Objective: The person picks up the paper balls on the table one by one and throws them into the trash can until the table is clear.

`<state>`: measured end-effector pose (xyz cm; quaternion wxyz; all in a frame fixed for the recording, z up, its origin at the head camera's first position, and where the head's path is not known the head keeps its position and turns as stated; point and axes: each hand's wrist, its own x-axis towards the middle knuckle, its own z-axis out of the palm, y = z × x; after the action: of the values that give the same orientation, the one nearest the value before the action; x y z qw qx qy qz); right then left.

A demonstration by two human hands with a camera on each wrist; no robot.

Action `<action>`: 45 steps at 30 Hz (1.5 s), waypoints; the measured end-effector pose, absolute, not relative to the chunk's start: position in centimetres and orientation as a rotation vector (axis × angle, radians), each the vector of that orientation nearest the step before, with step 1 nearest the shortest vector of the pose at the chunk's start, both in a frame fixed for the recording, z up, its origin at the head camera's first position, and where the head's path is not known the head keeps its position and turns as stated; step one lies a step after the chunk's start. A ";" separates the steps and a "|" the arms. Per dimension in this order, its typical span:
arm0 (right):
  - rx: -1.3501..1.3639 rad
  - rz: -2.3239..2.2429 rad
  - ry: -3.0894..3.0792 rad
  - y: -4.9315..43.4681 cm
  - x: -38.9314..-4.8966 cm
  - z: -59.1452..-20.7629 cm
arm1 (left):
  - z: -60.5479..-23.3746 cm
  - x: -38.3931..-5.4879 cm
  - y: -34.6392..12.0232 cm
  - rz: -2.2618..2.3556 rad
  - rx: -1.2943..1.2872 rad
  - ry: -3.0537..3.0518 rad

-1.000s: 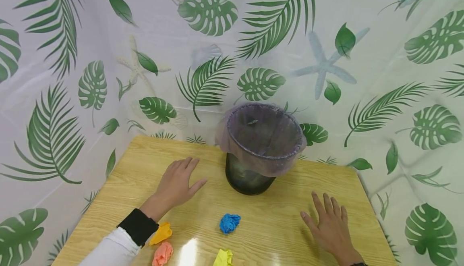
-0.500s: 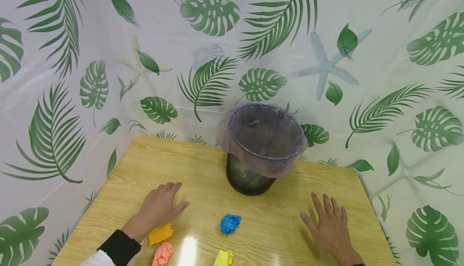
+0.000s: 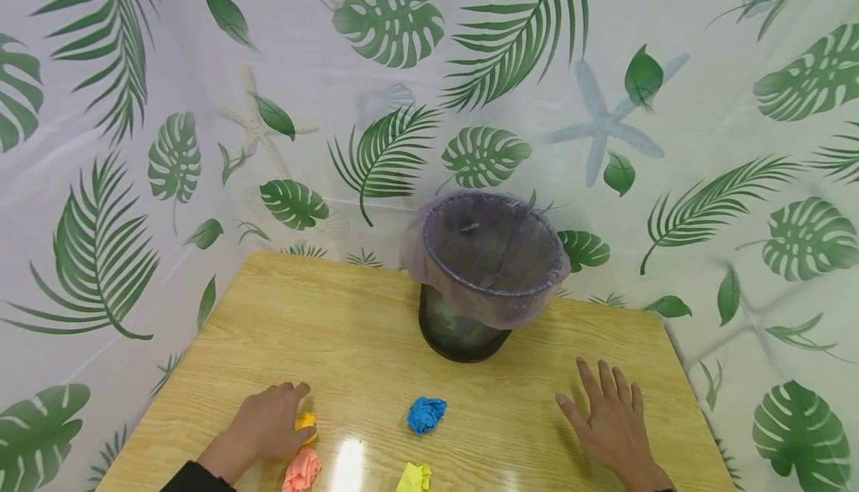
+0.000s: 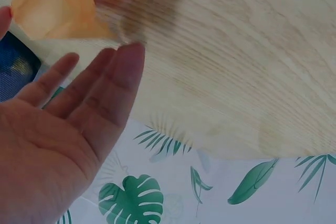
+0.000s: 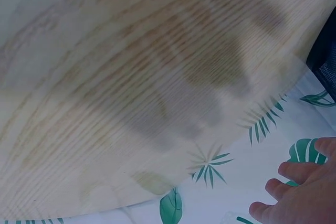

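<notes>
1. Left hand [image 3: 268, 426] lies over the orange-yellow paper ball [image 3: 306, 421], fingers loosely draped on it; whether they pinch it I cannot tell.
2. Right hand [image 3: 611, 421] rests flat on the wooden table [image 3: 376, 343], fingers spread, holding nothing.
3. Pink paper ball [image 3: 302, 470], yellow paper ball [image 3: 414, 477] and blue paper ball [image 3: 426, 413] lie nearby.
4. Bag-lined bin [image 3: 483, 276] stands upright behind, mouth open, within reach.

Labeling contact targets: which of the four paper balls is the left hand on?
The orange-yellow paper ball: the left hand covers most of it. The pink ball, blue ball and yellow ball lie untouched.
</notes>
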<state>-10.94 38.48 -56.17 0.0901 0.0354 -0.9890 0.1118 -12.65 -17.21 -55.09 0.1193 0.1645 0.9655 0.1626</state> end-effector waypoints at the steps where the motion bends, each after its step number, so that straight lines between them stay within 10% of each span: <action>1: 0.107 0.332 -2.941 38.5 -10.9 -56.2 | -55.2 -12.6 -17.2 0.485 0.485 2.803; 24: 0.081 0.365 -2.970 38.4 -10.7 -56.2 | -54.5 -14.1 -16.6 0.802 0.532 2.591; 45: 0.082 0.379 -2.981 38.5 -10.6 -56.7 | -42.9 -18.9 -9.3 0.802 0.986 3.030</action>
<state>-10.61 38.45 -56.73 0.0679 0.0271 -0.9894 0.1258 -18.94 -9.34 -42.94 -0.0720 0.2994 0.9197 0.2436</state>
